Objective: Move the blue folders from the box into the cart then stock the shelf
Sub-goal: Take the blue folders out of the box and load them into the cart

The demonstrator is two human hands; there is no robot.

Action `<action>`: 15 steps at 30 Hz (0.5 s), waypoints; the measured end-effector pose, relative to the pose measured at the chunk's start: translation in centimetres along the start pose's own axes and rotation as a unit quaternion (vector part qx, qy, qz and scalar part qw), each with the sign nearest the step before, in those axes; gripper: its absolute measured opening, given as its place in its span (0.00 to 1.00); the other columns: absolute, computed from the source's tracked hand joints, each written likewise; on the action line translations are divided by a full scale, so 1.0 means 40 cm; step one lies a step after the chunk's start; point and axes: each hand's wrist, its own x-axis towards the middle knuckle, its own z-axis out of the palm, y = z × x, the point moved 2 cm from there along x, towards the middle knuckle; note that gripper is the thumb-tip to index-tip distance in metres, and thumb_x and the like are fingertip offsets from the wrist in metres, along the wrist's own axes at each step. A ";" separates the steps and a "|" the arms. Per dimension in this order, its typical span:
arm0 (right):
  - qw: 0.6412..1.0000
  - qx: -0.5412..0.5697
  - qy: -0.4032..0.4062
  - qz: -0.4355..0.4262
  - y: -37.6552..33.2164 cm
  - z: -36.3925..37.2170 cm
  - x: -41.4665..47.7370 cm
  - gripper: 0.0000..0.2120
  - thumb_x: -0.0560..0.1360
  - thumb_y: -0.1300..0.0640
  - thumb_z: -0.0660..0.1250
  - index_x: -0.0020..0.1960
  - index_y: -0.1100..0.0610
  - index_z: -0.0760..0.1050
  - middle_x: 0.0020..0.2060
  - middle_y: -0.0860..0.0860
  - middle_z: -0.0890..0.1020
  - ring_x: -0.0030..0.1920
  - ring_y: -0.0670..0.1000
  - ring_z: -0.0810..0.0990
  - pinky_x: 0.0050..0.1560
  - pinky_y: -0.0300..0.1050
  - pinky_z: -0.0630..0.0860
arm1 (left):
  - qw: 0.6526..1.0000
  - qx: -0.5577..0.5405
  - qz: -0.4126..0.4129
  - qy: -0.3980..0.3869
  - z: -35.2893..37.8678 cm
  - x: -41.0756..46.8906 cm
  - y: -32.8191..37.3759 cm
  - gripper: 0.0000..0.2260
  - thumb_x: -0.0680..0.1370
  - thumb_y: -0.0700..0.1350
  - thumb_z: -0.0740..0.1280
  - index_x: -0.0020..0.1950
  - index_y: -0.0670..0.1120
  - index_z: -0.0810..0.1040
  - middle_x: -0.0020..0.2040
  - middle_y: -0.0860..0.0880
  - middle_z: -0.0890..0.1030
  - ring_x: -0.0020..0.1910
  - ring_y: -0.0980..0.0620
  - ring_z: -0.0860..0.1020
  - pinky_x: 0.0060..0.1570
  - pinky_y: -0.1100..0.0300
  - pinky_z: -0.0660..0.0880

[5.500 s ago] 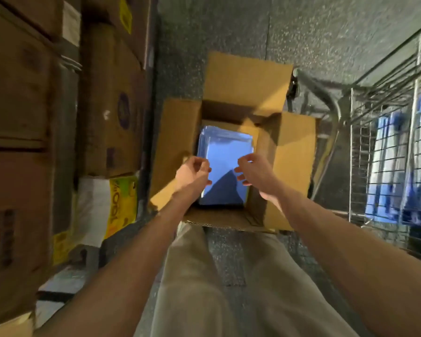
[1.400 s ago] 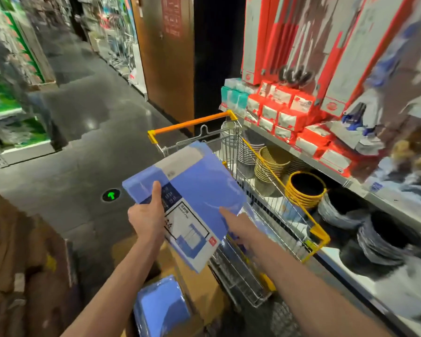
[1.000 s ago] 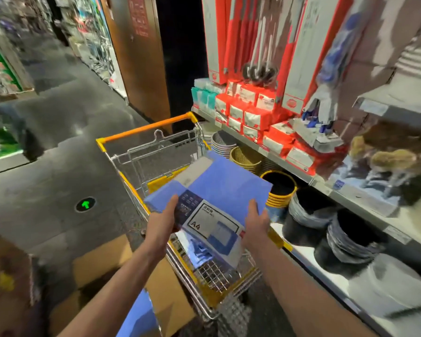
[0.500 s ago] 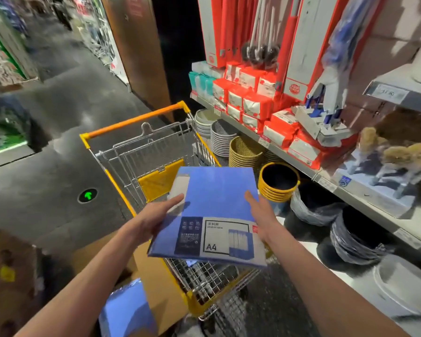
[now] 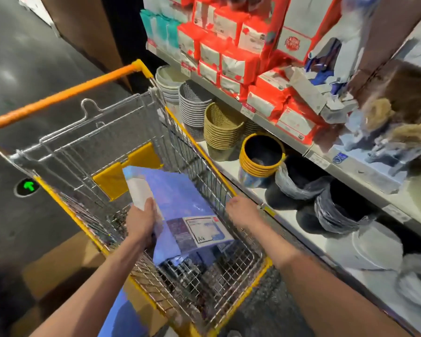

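A cardboard box [image 5: 61,261] sits on the floor at lower left, blue showing just beside it. The left hand [image 5: 141,222] grips the blue folder [image 5: 178,200] by its left edge, tilted inside the wire cart [image 5: 58,198]. The right hand [image 5: 241,210] rests near the cart's right rim; whether it grasps anything I cannot tell. Shelves [image 5: 289,142] of baskets stand right.

I can't tell whether my right hand [image 5: 242,211] touches the blue folder [image 5: 180,198]. My left hand [image 5: 141,222] hides its near corner. The box [image 5: 58,261] is cut off below, and the label [image 5: 208,231] is blurred.
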 end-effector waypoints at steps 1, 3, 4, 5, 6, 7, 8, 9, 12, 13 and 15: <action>1.000 -0.005 -0.005 0.017 0.013 0.023 0.015 0.12 0.79 0.58 0.60 0.50 0.64 0.79 0.51 0.63 0.83 0.56 0.62 0.79 0.52 0.49 0.74 | 1.000 0.019 0.003 0.011 0.014 0.021 -0.008 0.21 0.82 0.49 0.65 0.61 0.30 0.76 0.58 0.31 0.80 0.56 0.35 0.80 0.46 0.50 0.71; 0.998 -0.008 -0.011 0.054 0.035 0.063 0.033 0.11 0.79 0.59 0.59 0.47 0.62 0.80 0.50 0.63 0.83 0.54 0.61 0.80 0.51 0.49 0.74 | 0.999 0.049 0.000 0.007 0.049 0.061 -0.026 0.23 0.83 0.50 0.63 0.63 0.29 0.75 0.60 0.29 0.78 0.60 0.32 0.78 0.50 0.49 0.71; 0.997 -0.005 -0.012 0.073 0.046 0.083 0.042 0.12 0.79 0.59 0.59 0.45 0.61 0.80 0.47 0.62 0.84 0.51 0.60 0.81 0.50 0.48 0.74 | 0.998 0.068 -0.004 0.001 0.071 0.082 -0.036 0.24 0.84 0.51 0.62 0.63 0.29 0.74 0.61 0.28 0.78 0.60 0.32 0.78 0.50 0.49 0.71; 0.996 0.002 -0.019 0.091 0.059 0.101 0.044 0.13 0.79 0.58 0.59 0.40 0.60 0.79 0.42 0.60 0.83 0.47 0.58 0.80 0.48 0.47 0.75 | 0.997 0.083 -0.002 -0.007 0.093 0.094 -0.043 0.25 0.84 0.52 0.61 0.63 0.28 0.73 0.61 0.28 0.77 0.60 0.31 0.77 0.51 0.49 0.71; 0.993 0.008 -0.028 0.111 0.076 0.126 0.054 0.15 0.79 0.57 0.59 0.37 0.58 0.77 0.37 0.58 0.81 0.44 0.56 0.79 0.47 0.46 0.75 | 0.995 0.099 -0.004 -0.016 0.118 0.109 -0.056 0.26 0.84 0.53 0.60 0.63 0.28 0.73 0.61 0.27 0.77 0.60 0.30 0.77 0.52 0.48 0.71; 0.991 0.024 -0.029 0.129 0.090 0.149 0.063 0.15 0.80 0.55 0.59 0.36 0.57 0.76 0.36 0.56 0.81 0.42 0.54 0.78 0.45 0.45 0.75 | 0.994 0.108 -0.004 -0.028 0.148 0.121 -0.069 0.26 0.85 0.52 0.59 0.63 0.28 0.71 0.61 0.27 0.76 0.60 0.30 0.76 0.54 0.48 0.71; 0.988 0.042 -0.030 0.148 0.106 0.170 0.078 0.15 0.80 0.54 0.60 0.38 0.56 0.77 0.38 0.56 0.82 0.42 0.52 0.76 0.42 0.44 0.73 | 0.992 0.117 -0.004 -0.039 0.174 0.125 -0.079 0.25 0.85 0.51 0.58 0.64 0.28 0.70 0.61 0.26 0.76 0.61 0.29 0.76 0.55 0.47 0.71; 0.983 0.064 -0.029 0.169 0.122 0.196 0.090 0.13 0.80 0.53 0.61 0.40 0.57 0.77 0.38 0.57 0.81 0.41 0.51 0.74 0.38 0.44 0.70 | 0.990 0.129 -0.001 -0.051 0.204 0.130 -0.094 0.24 0.86 0.50 0.57 0.65 0.28 0.69 0.61 0.26 0.76 0.61 0.29 0.76 0.55 0.47 0.70; 0.960 0.138 -0.023 0.242 0.152 0.245 0.104 0.13 0.82 0.52 0.62 0.52 0.62 0.78 0.35 0.53 0.76 0.35 0.52 0.74 0.33 0.44 0.68 | 0.987 0.145 -0.009 -0.063 0.270 0.133 -0.135 0.24 0.86 0.50 0.55 0.66 0.27 0.65 0.56 0.29 0.79 0.54 0.34 0.79 0.46 0.50 0.69; 0.947 0.176 -0.032 0.268 0.160 0.262 0.105 0.16 0.83 0.51 0.61 0.58 0.63 0.77 0.38 0.54 0.78 0.37 0.53 0.77 0.34 0.47 0.72 | 0.986 0.147 -0.009 -0.075 0.286 0.137 -0.143 0.25 0.86 0.50 0.54 0.66 0.27 0.64 0.53 0.32 0.79 0.51 0.37 0.79 0.44 0.53 0.68; 0.921 0.222 -0.042 0.317 0.188 0.311 0.122 0.23 0.83 0.47 0.59 0.68 0.64 0.72 0.49 0.57 0.80 0.47 0.56 0.79 0.44 0.50 0.76 | 0.980 0.164 -0.005 -0.117 0.311 0.158 -0.166 0.29 0.86 0.54 0.53 0.64 0.25 0.67 0.49 0.35 0.81 0.49 0.39 0.80 0.43 0.55 0.69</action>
